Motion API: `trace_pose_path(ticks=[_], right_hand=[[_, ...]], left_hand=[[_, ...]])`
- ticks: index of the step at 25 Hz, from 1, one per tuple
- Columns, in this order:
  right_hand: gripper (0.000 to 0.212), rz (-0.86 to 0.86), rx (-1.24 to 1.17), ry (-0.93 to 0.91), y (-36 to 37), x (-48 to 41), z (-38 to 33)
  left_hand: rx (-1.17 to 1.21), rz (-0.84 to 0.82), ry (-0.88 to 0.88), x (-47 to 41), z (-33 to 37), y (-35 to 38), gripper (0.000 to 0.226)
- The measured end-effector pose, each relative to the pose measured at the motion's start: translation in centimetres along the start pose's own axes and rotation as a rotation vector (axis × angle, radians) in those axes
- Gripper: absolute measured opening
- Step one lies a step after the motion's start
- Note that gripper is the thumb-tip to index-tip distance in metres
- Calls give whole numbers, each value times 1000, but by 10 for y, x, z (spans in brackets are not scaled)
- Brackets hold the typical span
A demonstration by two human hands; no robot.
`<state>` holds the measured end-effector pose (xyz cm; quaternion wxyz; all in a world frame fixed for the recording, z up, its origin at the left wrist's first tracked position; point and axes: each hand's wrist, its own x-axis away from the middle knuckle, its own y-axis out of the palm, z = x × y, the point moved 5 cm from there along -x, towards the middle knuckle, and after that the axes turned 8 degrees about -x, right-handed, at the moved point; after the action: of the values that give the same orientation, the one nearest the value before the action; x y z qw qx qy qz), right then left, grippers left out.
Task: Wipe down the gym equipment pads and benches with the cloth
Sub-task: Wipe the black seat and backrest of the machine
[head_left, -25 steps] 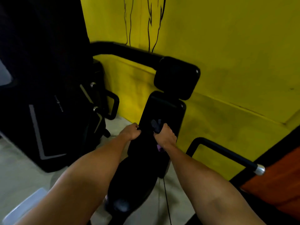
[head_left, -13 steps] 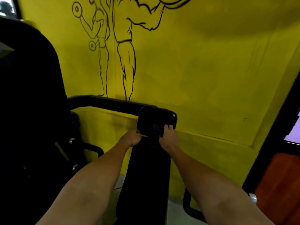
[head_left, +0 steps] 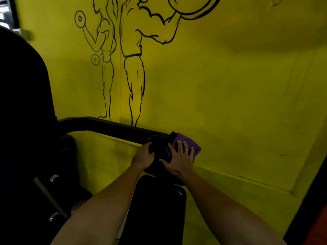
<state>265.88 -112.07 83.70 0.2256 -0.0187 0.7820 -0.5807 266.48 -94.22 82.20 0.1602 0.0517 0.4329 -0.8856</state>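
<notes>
Purple cloth lies on the right edge of the head pad, under the right grip, fingers spread flat. Left grip curls round the pad's left edge. Cloth judged soft and light (likely bunches); press with a flat palm.

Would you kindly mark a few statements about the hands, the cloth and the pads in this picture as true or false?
1. The right hand presses a purple cloth onto the small pad with its fingers spread. True.
2. The left hand hangs free of the small pad. False: it grips the pad's left edge.
3. The cloth lies on the long pad. False: it sits on the small pad above it, at the right side.
4. The wall behind is yellow and bears black line drawings of figures. True.
</notes>
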Motion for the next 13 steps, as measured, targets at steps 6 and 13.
trace_pose_path(ticks=[6, 13], right_hand=[[103, 150, -29, -19, 3, -46, 12], [91, 104, 203, -268, 18, -99, -30]], left_hand=[[61, 164, 203, -40, -5, 13, 47], [317, 169, 350, -69, -19, 26, 87]])
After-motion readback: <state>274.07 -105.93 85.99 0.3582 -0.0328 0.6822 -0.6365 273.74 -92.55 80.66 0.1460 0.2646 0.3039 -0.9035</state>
